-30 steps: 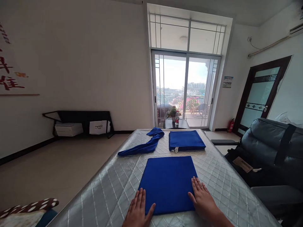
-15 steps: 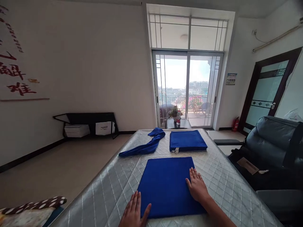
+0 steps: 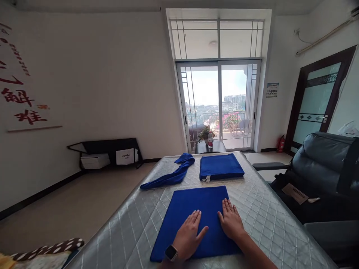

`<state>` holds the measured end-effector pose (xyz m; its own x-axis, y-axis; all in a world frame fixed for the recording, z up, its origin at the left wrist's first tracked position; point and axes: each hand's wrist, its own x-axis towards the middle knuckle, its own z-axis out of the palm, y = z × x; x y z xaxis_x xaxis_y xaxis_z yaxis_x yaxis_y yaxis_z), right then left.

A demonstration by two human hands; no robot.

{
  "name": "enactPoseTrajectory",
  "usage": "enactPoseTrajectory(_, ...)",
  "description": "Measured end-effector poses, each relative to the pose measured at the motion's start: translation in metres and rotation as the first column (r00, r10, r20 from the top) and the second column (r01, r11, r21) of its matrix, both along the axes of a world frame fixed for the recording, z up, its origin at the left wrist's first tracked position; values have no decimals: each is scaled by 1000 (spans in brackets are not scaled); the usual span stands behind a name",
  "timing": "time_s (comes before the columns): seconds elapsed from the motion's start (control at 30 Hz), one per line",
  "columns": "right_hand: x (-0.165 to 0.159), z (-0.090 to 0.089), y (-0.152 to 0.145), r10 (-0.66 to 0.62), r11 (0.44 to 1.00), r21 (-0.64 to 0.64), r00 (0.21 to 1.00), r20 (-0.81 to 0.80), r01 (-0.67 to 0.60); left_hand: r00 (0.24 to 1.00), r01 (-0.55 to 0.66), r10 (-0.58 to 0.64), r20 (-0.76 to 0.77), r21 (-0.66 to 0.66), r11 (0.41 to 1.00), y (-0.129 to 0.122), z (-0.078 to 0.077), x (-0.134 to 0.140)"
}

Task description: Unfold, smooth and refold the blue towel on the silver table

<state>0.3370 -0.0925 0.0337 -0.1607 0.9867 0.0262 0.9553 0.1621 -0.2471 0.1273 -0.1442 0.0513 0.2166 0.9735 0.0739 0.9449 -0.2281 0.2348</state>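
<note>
A flat, folded blue cloth lies before me on the quilted silver mattress. My left hand, with a watch on the wrist, rests palm down on its front middle, thumb held apart. Along its right edge, my right hand lies flat with fingers extended. Neither hand grips anything. Beyond it sits a thicker folded blue stack with a small white tag at its front edge. To the left of that stack, a loose, twisted blue cloth strip stretches across the mattress.
A dark armchair holding a bag and a brown card stands close on the right. Past the mattress's far end, a small table carries a bottle and a potted plant. Patterned fabric shows at lower left.
My left hand has moved from the cloth's left edge inward to its front middle, bringing the watch into view. The right hand stays at the right edge. The camera view has shifted slightly.
</note>
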Motion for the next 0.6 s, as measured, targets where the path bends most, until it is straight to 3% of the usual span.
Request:
enactPoseTrajectory(0.07,0,-1,0,3,1000,10,1000,10,-4,992,121,-121,27,-9,993,18,7,34)
enactPoseTrajectory(0.13,0,-1,0,8,1000,10,1000,25,-8,985,167,-167,41,5,986,35,6,56)
enactPoseTrajectory(0.27,0,2,-1,5,1000,-6,1000,26,-5,994,107,-108,27,17,994,58,-7,61)
enactPoseTrajectory(0.4,0,4,-1,8,1000,-14,1000,14,-8,999,27,-27,-19,-10,1000,64,-18,22)
enactPoseTrajectory(0.6,0,1,0,-7,999,-34,1000,-23,6,980,-151,147,-137,-20,988,64,-29,-71)
